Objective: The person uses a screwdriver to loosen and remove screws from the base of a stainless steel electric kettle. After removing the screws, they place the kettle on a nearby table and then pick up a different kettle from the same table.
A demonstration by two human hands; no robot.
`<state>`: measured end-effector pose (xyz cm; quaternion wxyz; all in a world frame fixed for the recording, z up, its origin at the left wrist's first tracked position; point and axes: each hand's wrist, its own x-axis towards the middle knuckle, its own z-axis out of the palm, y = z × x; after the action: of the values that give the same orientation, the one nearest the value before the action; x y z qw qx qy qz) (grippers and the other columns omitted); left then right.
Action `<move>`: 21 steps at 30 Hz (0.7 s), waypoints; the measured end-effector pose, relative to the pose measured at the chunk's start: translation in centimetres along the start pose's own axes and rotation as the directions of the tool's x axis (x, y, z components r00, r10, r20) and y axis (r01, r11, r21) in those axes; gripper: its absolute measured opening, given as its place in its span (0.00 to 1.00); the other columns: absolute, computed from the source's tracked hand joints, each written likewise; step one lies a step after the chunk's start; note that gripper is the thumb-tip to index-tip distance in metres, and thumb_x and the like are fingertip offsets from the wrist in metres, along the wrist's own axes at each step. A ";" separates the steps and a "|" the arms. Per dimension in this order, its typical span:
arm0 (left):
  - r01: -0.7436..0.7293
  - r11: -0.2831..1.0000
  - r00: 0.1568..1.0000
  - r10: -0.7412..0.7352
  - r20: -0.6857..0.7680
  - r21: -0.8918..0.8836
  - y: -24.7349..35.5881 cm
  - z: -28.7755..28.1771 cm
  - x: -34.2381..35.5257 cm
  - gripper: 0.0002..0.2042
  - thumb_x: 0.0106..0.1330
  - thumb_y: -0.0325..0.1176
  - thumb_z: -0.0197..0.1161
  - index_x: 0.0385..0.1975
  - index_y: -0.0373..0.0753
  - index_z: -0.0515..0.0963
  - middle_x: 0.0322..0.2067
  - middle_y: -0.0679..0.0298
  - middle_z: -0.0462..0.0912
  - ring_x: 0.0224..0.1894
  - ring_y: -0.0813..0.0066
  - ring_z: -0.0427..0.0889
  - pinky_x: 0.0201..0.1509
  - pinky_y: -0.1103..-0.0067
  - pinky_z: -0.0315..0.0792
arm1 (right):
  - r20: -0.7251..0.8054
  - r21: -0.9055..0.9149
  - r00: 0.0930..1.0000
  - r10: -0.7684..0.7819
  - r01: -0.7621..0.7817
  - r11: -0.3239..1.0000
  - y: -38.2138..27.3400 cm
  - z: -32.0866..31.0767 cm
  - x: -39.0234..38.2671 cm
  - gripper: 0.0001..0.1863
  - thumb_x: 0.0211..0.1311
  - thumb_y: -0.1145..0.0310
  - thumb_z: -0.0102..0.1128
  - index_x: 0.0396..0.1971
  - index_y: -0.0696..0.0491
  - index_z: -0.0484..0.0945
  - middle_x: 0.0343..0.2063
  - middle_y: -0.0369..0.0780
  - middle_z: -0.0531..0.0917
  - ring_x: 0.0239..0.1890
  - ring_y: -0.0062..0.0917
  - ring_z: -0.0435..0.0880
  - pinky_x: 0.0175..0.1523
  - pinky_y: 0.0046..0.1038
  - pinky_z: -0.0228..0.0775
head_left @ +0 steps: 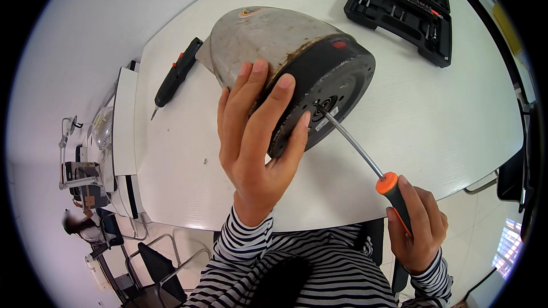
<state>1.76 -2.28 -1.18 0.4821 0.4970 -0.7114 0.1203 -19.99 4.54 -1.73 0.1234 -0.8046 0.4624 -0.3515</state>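
My left hand (254, 137) grips an electric kettle (274, 40) lying on its side on the white table (445, 120), fingers wrapped over its worn metal body and the rim of its black base (337, 74). My right hand (419, 225) holds a screwdriver (374, 165) with an orange and black handle. Its long metal shaft runs up and left, and the tip sits in the centre of the kettle's black base.
A black electric screwdriver (174, 77) lies on the table left of the kettle. An open black tool case (402, 5) with bits sits at the far right. A white side unit (123, 131) and a black chair (154, 262) stand at the left.
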 end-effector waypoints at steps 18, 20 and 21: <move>0.002 1.000 1.000 -0.002 0.001 -0.007 0.0 -0.1 0.0 0.22 0.43 0.23 0.65 0.43 0.38 0.74 0.48 0.54 0.72 0.53 0.57 0.69 0.56 0.64 0.57 | -0.010 -0.168 0.996 -0.086 0.083 0.982 -0.1 0.1 -0.1 0.21 0.44 0.76 0.60 0.43 0.63 0.72 0.22 0.43 0.74 0.15 0.22 0.70 0.17 0.19 0.63; -0.025 0.999 0.999 0.024 0.031 0.036 0.1 -0.4 0.2 0.22 0.43 0.21 0.65 0.43 0.35 0.73 0.47 0.53 0.72 0.52 0.58 0.69 0.56 0.68 0.61 | -0.011 -0.163 0.997 -0.072 0.069 0.984 -0.1 0.1 -0.1 0.21 0.44 0.76 0.60 0.43 0.63 0.72 0.22 0.43 0.74 0.16 0.22 0.70 0.17 0.19 0.64; -0.039 0.998 0.998 0.036 0.047 0.057 0.1 -0.4 0.3 0.22 0.43 0.20 0.65 0.43 0.33 0.72 0.47 0.52 0.72 0.52 0.59 0.69 0.56 0.70 0.62 | -0.013 -0.163 0.997 -0.073 0.069 0.984 -0.1 0.1 -0.1 0.21 0.44 0.76 0.60 0.43 0.63 0.72 0.22 0.43 0.74 0.16 0.22 0.70 0.17 0.19 0.64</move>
<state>1.90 -2.09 -0.70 0.4488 0.4999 -0.7277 0.1385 -19.92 4.71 -1.80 0.0406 -0.8246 0.4616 -0.3245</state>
